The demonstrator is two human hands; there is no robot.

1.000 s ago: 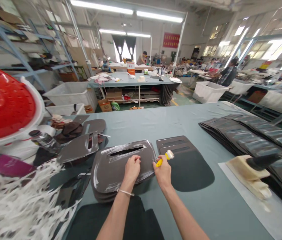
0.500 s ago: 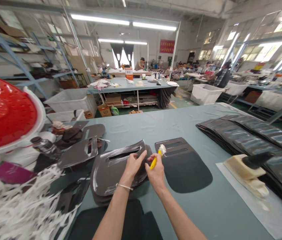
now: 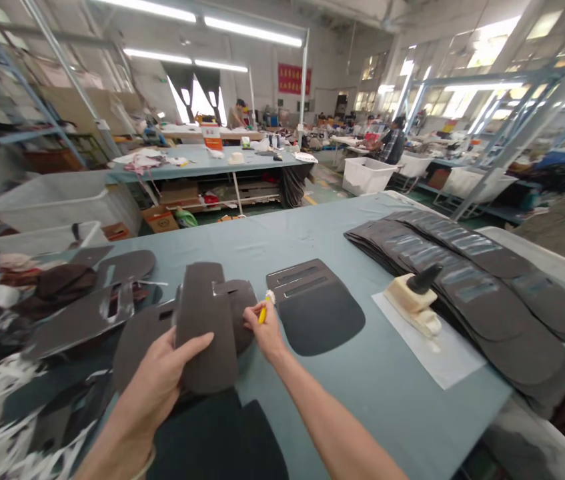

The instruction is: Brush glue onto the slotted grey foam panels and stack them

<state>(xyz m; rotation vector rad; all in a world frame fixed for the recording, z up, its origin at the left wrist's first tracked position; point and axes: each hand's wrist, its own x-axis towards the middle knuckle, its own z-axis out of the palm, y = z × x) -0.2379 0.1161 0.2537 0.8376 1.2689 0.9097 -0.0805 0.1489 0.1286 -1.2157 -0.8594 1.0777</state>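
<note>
Raised since the earlier frame, the brown panel (image 3: 205, 303) stands above the stack (image 3: 132, 343) at left. Left hand (image 3: 165, 370) pinches its left edge, thumb across the face; right hand (image 3: 268, 330) is closed around a yellow brush (image 3: 263, 313). Panel appears light, flexible, best gripped by dry edges. Smooth blue-grey table (image 3: 307, 230) beneath; white bin (image 3: 368, 177) beyond, far right.

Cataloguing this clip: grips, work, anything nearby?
Left grip: holding flat dark grey panel. Right grip: holding yellow white-bristled brush. Rounded dark slotted panel beside right grip.
</note>
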